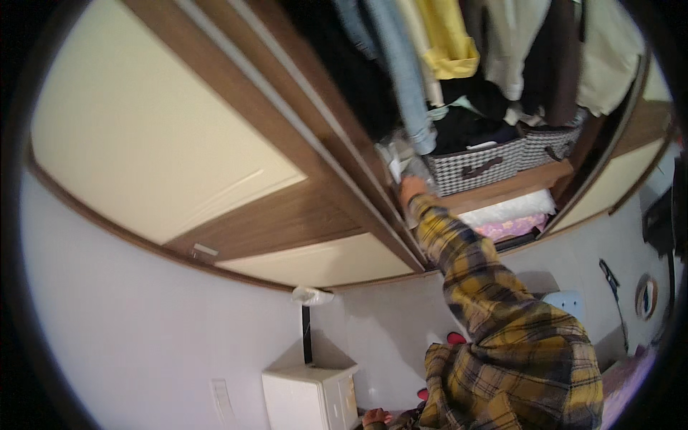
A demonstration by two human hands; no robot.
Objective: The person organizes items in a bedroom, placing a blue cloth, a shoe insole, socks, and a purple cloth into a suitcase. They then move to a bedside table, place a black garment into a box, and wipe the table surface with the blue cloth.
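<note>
My right hand [413, 188], at the end of a yellow-and-black plaid sleeve [473, 274], reaches into an open wardrobe. It is at a clear plastic item [422, 169] beside a houndstooth fabric storage box [478, 169]. The fingers are partly hidden, so their grip does not show. Dark cloth [467, 131] fills the box. Above it hang a denim garment [400, 70], a yellow garment [449, 43] and several others. My left hand [378, 417] is low at the bottom edge, near a white cabinet [295, 398]; it is small and its fingers look bent.
A brown-and-cream sliding door [161, 118] covers the wardrobe's left part. A second houndstooth box [553, 142] shares the shelf [510, 185], with white and pink bedding [510, 217] below. A light-blue stool [564, 302] and a cabled object [610, 277] are on the right.
</note>
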